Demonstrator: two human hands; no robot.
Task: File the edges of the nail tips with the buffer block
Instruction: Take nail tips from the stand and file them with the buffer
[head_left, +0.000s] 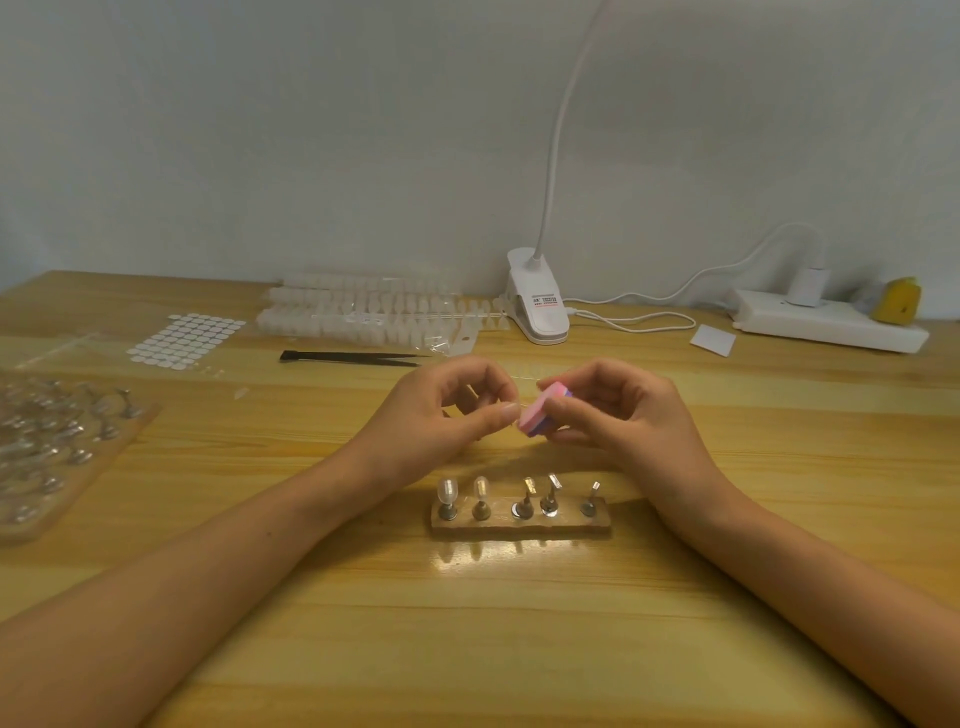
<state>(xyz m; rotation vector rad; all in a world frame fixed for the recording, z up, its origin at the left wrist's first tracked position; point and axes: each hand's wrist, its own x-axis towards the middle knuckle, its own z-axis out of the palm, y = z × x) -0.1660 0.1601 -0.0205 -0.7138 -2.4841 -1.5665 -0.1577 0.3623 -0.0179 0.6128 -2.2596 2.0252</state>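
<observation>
Wooden table (519, 649), pale wall behind. Mid-filing, by judgement: buffer block (543, 410) pinched in right hand (623, 415), raised over table centre, set against what looks like a clear nail tip (522, 404) held in a narrow pinch by left hand (441, 415); tip barely visible. Two mounted tips (448, 488) on stand (519, 517), three posts bare; filed or not, cannot tell. Stand just beneath wrists, tweezers (353, 357) beyond knuckles; open room either side.
</observation>
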